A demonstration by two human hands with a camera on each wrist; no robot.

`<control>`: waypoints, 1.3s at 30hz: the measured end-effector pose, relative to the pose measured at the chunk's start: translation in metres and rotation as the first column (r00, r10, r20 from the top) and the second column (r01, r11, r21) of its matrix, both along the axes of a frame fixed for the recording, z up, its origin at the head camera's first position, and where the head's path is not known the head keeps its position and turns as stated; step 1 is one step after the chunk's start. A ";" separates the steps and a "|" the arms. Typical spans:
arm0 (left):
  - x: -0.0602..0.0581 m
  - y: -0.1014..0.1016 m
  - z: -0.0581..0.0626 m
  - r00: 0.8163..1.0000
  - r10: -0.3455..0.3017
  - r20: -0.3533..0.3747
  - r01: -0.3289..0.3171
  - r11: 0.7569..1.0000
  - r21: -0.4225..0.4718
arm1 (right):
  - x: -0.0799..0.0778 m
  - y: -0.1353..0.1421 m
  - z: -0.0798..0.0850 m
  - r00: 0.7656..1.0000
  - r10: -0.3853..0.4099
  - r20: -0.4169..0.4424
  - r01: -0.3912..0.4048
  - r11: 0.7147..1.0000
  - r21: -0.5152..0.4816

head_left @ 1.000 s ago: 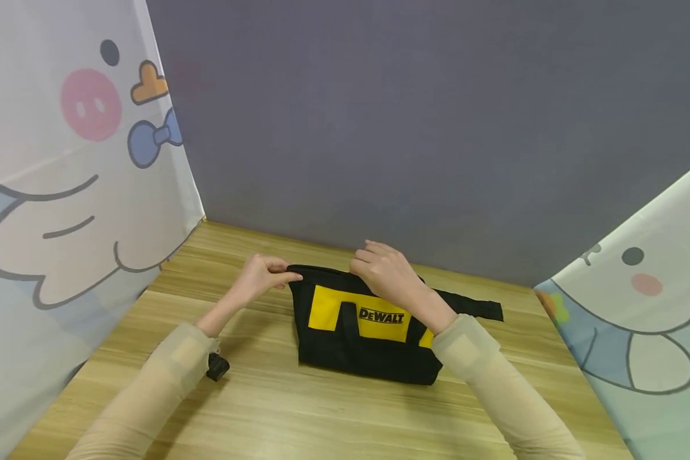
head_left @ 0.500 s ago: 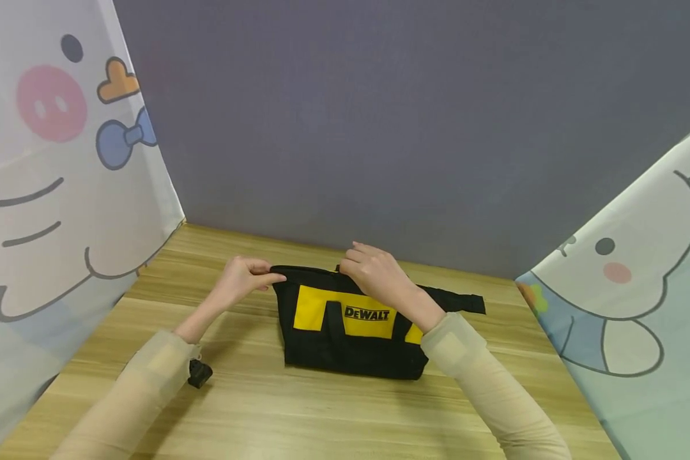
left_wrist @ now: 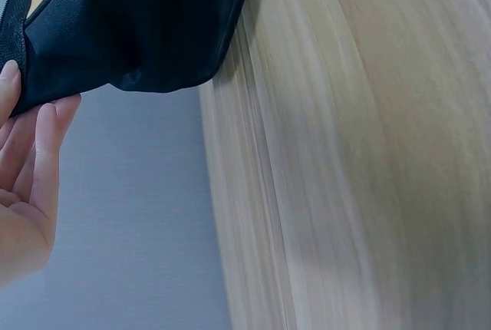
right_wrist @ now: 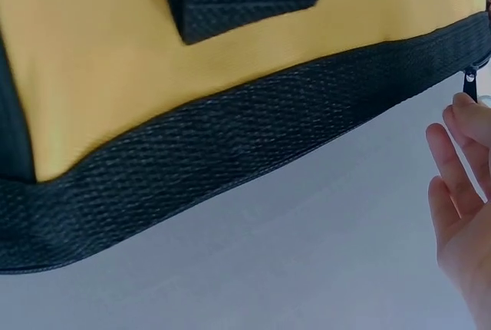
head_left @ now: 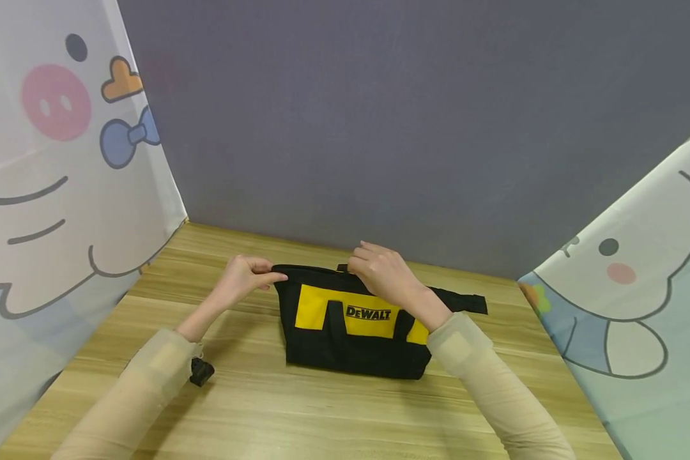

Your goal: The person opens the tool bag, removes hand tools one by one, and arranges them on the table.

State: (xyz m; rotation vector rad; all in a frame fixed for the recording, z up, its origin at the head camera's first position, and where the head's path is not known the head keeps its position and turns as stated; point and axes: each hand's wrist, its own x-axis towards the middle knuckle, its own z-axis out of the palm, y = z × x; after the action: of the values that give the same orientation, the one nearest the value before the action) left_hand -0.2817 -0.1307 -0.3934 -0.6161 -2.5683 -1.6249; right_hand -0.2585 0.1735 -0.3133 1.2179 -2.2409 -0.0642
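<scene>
A black and yellow DeWalt tool bag (head_left: 353, 354) stands upright on the wooden table. My left hand (head_left: 243, 281) pinches its upper left corner between thumb and fingers; the left wrist view shows the dark fabric (left_wrist: 146, 31) drawn out from that hand. Along the bag's top edge, my right hand (head_left: 384, 271) pinches a small black zipper pull (right_wrist: 470, 80) with thumb and forefinger, the other fingers loosely bent. The black zipper band (right_wrist: 222, 130) runs from the pull across the right wrist view. In the head view the right hand hides the pull.
A black strap-like end (head_left: 468, 301) sticks out from the bag on the right. Behind the table (head_left: 299, 421) rises a grey wall panel (head_left: 345, 128), with cartoon-printed cloth (head_left: 52, 223) at both sides. A small black device (head_left: 201, 370) sits at the left sleeve.
My right hand has slid a short way rightward along the bag's top edge. The left hand keeps its pinch on the corner. The head view has shifted slightly.
</scene>
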 end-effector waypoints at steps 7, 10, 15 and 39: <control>-0.001 0.000 -0.001 1.000 0.008 -0.016 -0.008 1.000 -0.020 | 0.000 0.004 0.000 1.000 0.001 0.009 -0.001 1.000 0.005; -0.001 0.000 -0.001 1.000 0.011 -0.017 -0.011 1.000 -0.025 | 0.000 0.006 0.000 1.000 0.006 0.021 -0.006 1.000 -0.003; 0.000 0.001 0.000 1.000 0.011 -0.018 -0.011 1.000 -0.021 | 0.001 0.009 -0.001 1.000 0.004 0.021 -0.004 1.000 -0.007; -0.001 0.002 -0.001 1.000 0.025 -0.018 -0.025 1.000 -0.017 | -0.007 0.003 -0.003 0.998 0.010 0.055 -0.013 0.998 0.059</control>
State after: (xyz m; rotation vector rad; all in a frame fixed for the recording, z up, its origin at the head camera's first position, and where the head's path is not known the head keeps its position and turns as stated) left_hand -0.2823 -0.1282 -0.3948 -0.5940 -2.5694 -1.5840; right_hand -0.2654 0.1764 -0.3168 1.2784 -2.2932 -0.0953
